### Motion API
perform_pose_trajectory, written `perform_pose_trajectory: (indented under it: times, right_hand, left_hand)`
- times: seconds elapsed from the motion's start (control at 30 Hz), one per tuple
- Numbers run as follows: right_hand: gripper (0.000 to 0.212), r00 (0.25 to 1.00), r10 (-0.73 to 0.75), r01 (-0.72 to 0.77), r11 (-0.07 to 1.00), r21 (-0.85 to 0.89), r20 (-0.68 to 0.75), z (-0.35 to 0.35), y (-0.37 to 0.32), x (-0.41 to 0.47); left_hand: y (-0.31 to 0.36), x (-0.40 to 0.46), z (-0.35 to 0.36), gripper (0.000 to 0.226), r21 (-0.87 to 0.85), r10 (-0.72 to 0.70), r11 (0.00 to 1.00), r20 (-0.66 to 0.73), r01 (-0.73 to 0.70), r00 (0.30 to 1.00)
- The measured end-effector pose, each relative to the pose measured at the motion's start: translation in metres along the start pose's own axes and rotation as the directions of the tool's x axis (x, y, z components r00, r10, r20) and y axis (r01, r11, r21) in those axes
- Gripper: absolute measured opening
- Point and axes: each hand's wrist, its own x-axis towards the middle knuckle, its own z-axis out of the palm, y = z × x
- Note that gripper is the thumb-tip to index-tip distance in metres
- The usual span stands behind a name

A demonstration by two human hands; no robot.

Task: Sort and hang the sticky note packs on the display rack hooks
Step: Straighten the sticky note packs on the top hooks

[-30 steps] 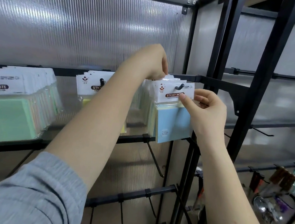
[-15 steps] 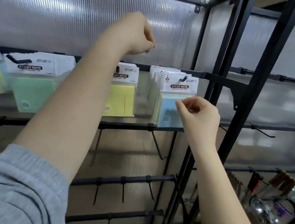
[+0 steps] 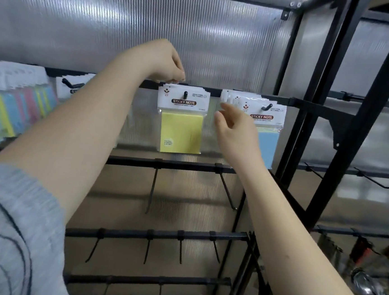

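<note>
Yellow pack (image 3: 181, 120) hangs between the hands, left hand (image 3: 165, 62) pinching its top edge, right hand (image 3: 235, 129) loosely spread beside it

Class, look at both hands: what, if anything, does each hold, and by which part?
The left hand pinches the top edge of the yellow sticky note pack card. The right hand holds nothing, its fingers loosely spread.

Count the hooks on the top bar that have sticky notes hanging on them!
4, though more may sit out of view at left: far-left multicolour packs, a bunch behind the left arm, yellow packs in the middle, blue packs at right.
</note>
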Motion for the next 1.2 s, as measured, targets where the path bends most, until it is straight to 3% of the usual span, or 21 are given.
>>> perform_pose_trajectory:
  times: [0.1, 0.2, 0.37, 0.5, 0.67, 0.87, 1.1, 1.2]
  right_hand:
    - [0.037, 0.998, 0.066, -0.066, 0.995, 0.081, 0.002, 0.018, 0.0, 0.013]
    - [0.012, 0.992, 0.112, -0.1, 0.98, 0.17, -0.06, 0.033, 0.003, 0.02]
    - [0.036, 0.993, 0.112, -0.105, 0.97, 0.218, -0.023, 0.039, -0.001, 0.019]
    - [0.03, 0.991, 0.128, -0.119, 0.973, 0.196, -0.036, 0.043, -0.001, 0.019]
    - [0.03, 0.988, 0.103, -0.051, 0.921, 0.387, -0.113, 0.046, 0.001, 0.017]
    - [0.031, 0.987, 0.119, -0.065, 0.911, 0.406, -0.108, 0.048, 0.0, 0.021]
    - [0.032, 0.993, 0.077, -0.032, 0.904, 0.426, -0.088, 0.05, 0.011, 0.03]
    - [0.025, 0.997, 0.06, -0.035, 0.895, 0.445, -0.042, 0.049, 0.013, 0.032]
  left_hand:
    - [-0.014, 0.017, 0.002, 0.018, 0.078, -0.024, 0.997, 0.058, 0.02, 0.998]
    - [-0.022, 0.03, 0.009, 0.019, 0.15, -0.014, 0.989, 0.131, -0.006, 0.991]
    - [-0.033, 0.048, 0.015, 0.019, 0.119, 0.06, 0.99, 0.148, -0.078, 0.987]
    - [-0.04, 0.055, 0.018, 0.021, 0.057, 0.113, 0.991, 0.151, -0.122, 0.982]
    - [-0.046, 0.06, 0.024, 0.021, 0.013, 0.183, 0.982, 0.174, -0.188, 0.968]
    - [-0.05, 0.067, 0.026, 0.016, -0.025, 0.193, 0.981, 0.099, -0.192, 0.976]
    - [-0.045, 0.074, 0.02, 0.011, 0.05, 0.176, 0.981, 0.182, -0.188, 0.967]
    - [-0.042, 0.077, 0.021, 0.02, 0.135, 0.161, 0.973, 0.192, -0.189, 0.968]
